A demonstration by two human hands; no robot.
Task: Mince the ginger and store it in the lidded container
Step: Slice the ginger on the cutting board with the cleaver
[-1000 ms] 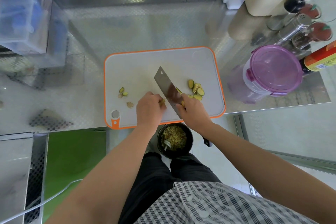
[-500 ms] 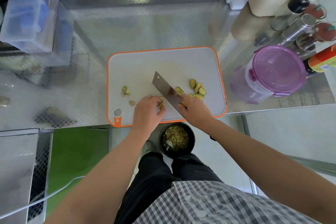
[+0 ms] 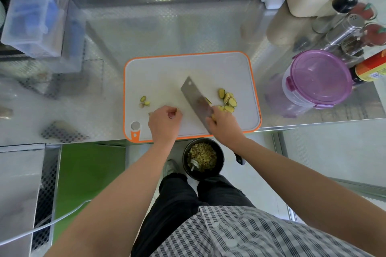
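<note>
Right hand grips the cleaver mid-frame; left hand curls beside it, contents unclear. Ginger slices lie right of the blade on the cutting board. Best gathered, knuckles guiding; lidded container sits closed at right.

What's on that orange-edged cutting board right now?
Visible: ginger slices right of the cleaver, a few bits at left. Anything under the blade, the left hand or the right hand is hidden.

Glossy steel cleaver, matt plastic board, embossed metal counter.
</note>
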